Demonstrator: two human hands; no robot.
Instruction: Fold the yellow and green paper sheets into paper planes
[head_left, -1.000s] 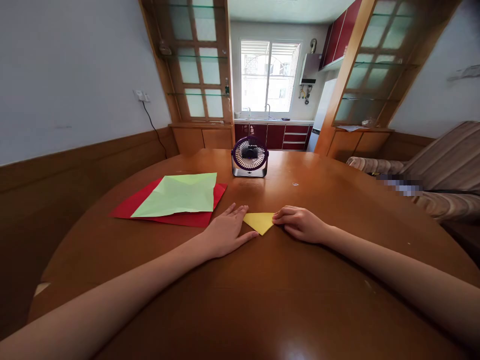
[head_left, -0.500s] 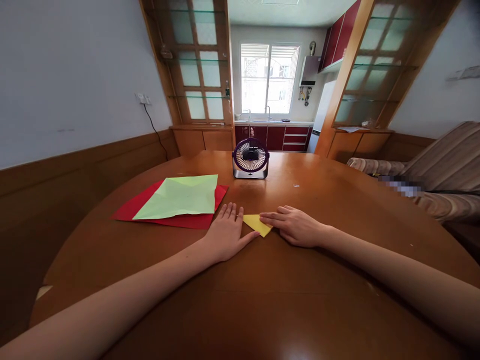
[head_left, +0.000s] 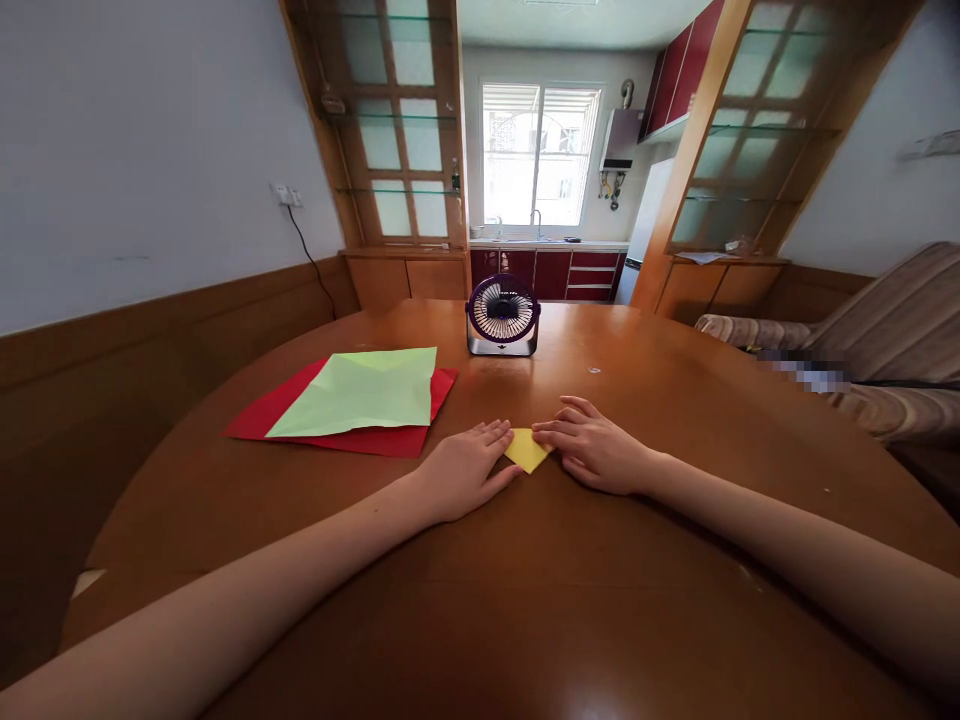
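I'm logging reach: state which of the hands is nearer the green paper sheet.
Left. The left hand lies just right of the green paper sheet, apart from it; the right hand sits farther right, beyond the yellow folded paper.

The hands closed in on the yellow paper (head_left: pixel 527 449): the left hand (head_left: pixel 461 472) slid toward 3 o'clock, the right hand (head_left: pixel 592 450) toward 9 o'clock, leaving less paper showing.
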